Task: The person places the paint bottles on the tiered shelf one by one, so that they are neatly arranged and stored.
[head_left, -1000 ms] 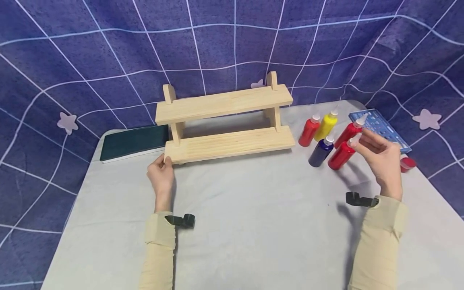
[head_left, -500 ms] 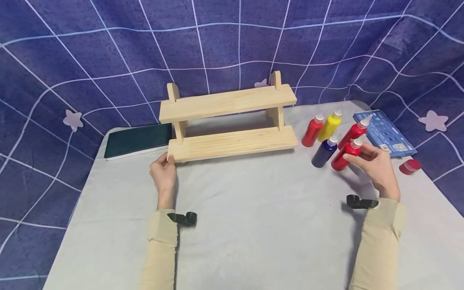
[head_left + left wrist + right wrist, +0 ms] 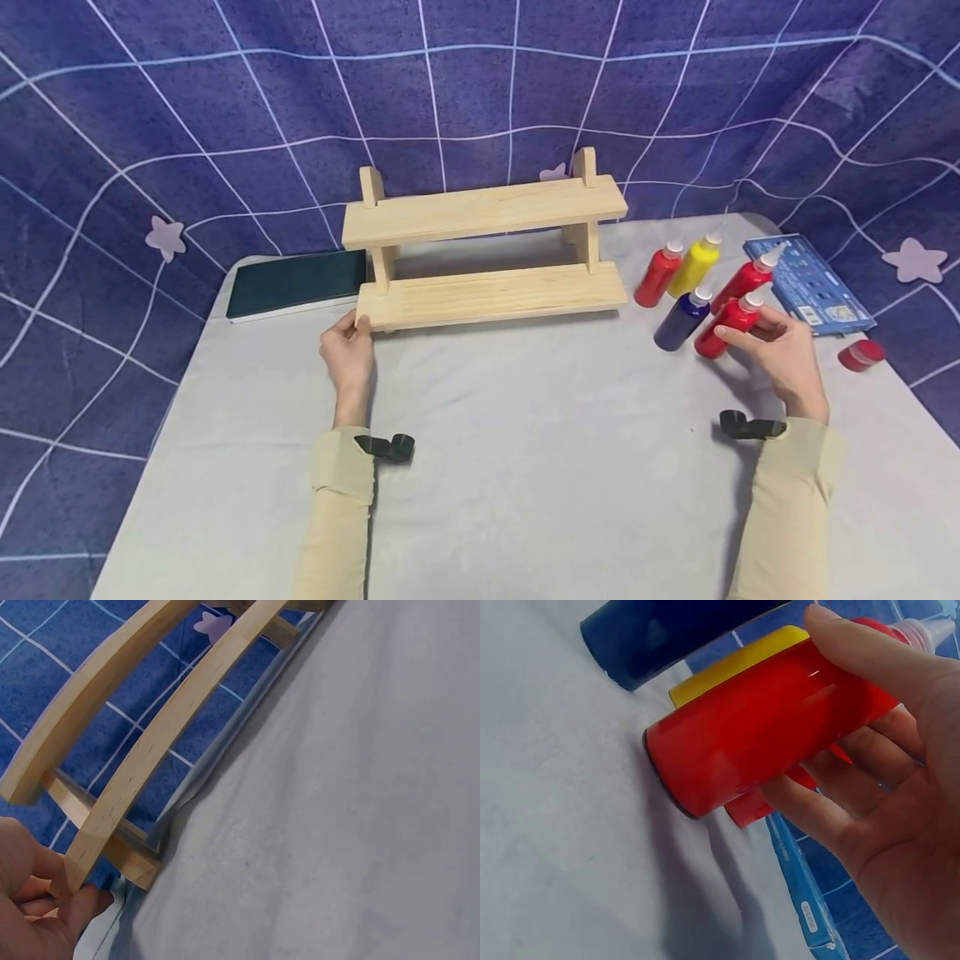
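In the head view, a two-tier wooden shelf stands at the back of the table. My left hand pinches the left end of its lower board, thumb on one face and fingers on the other, as the left wrist view shows on the board. At the right, my right hand grips a red squeeze bottle with a white nozzle cap; thumb and fingers lie round its upper body. In the right wrist view the red bottle is tilted in that view; whether its base touches the cloth I cannot tell.
Close around stand a dark blue bottle, a yellow bottle and two more red bottles, one at the left. A blue flat box and a red-lidded jar lie right. A dark green book lies left of the shelf.
My right hand has gone from the nozzle down to the body of the front red bottle and grips it. The left hand stays on the shelf board. The head view has shifted slightly.
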A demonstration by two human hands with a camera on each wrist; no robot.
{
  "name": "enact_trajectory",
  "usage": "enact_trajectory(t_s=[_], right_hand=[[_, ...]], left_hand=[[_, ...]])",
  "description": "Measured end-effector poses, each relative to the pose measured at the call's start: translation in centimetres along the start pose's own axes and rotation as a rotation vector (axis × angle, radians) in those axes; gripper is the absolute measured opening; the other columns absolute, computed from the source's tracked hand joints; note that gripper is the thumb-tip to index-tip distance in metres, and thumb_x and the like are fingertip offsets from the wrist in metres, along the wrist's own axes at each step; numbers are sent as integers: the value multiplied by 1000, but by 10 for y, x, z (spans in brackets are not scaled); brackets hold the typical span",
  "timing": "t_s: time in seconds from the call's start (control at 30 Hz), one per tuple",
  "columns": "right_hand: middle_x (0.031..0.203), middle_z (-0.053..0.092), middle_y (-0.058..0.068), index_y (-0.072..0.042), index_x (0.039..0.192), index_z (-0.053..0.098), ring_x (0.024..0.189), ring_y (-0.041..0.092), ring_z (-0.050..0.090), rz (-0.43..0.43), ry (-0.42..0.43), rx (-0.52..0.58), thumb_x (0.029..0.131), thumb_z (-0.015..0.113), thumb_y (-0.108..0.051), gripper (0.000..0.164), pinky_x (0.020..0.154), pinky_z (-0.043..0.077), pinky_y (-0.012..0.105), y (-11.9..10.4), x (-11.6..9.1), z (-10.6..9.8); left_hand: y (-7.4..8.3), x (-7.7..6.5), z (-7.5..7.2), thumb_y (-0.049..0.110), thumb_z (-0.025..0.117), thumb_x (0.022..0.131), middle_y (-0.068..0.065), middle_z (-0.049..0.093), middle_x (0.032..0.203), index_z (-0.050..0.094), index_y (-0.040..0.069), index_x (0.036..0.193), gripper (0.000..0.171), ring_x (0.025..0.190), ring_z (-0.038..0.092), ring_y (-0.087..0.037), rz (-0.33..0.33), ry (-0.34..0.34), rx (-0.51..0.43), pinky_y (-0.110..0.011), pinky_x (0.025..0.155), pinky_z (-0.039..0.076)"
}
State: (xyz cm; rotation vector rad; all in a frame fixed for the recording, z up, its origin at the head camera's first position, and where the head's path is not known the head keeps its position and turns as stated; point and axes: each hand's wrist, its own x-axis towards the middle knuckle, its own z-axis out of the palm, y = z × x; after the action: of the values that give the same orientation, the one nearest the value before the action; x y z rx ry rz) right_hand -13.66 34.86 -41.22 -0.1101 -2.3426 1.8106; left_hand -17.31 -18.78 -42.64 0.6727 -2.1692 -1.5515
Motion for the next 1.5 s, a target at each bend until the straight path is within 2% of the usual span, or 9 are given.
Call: enact_trajectory(t_s=[0.17,0.23,0.33,0.43,0.63,0.87,0.97,1.27,1.5], right_hand=[[81,71,-22,-19,104,73,74,-4,66,2,41,-63,84,76,-6,24,68,50,7,-6,-1,0],[81,71,-22,-21,103,73,74,-5,66,-3,62,-51,84,76,-5,25,69,50,6,-12,-1,-1],[81,72,-19,-22,101,73,72,-5,66,-18,84,25,82,76,0,29,67,50,6,-26,-3,-2],[81,72,-19,-23,100,73,71,-5,66,-37,126,32,81,76,1,31,67,49,5,-40,-6,-2],[80,74,-14,-16,101,75,71,-2,68,-59,221,106,76,77,6,33,65,50,6,-63,-12,-1],[80,72,-16,-16,104,74,69,-3,67,1,348,2,75,80,2,35,65,50,5,-90,-15,6],[81,71,-16,-14,107,74,69,-2,67,7,384,-11,75,81,1,37,67,50,5,-100,-17,10],[82,72,-11,-10,106,75,70,-1,69,-46,382,67,72,81,5,38,69,50,6,-122,-20,24],[83,71,-13,-11,110,74,73,-2,69,-46,340,4,74,83,-1,38,70,51,5,-136,-16,40]], left_hand=[[0,0,-1,11,57,98,-27,62,124,59,-8,127,35,110,66,-29,9,1,-6,-33,90,56],[0,1,-2,11,57,98,-27,62,123,59,-8,127,35,110,65,-29,9,2,-9,-33,90,56],[0,1,-2,11,58,98,-27,63,123,60,-8,127,34,110,66,-29,7,2,-10,-33,90,56],[1,1,-2,11,58,97,-26,64,121,61,-7,126,34,108,66,-29,6,2,-7,-34,89,56],[2,1,-2,12,59,97,-26,64,120,61,-7,126,34,107,67,-28,8,0,-12,-35,88,57],[2,1,-3,12,59,97,-26,64,122,60,-6,127,35,109,66,-28,5,-4,-20,-34,89,56],[2,1,-3,12,59,97,-25,64,122,61,-6,127,35,109,66,-28,0,-4,-22,-34,90,56],[3,0,-3,12,60,97,-24,64,122,61,-5,127,35,109,66,-28,-1,-12,-11,-35,90,56],[1,1,-4,12,60,97,-25,65,120,62,-5,126,34,108,67,-28,10,1,0,-34,89,57]])
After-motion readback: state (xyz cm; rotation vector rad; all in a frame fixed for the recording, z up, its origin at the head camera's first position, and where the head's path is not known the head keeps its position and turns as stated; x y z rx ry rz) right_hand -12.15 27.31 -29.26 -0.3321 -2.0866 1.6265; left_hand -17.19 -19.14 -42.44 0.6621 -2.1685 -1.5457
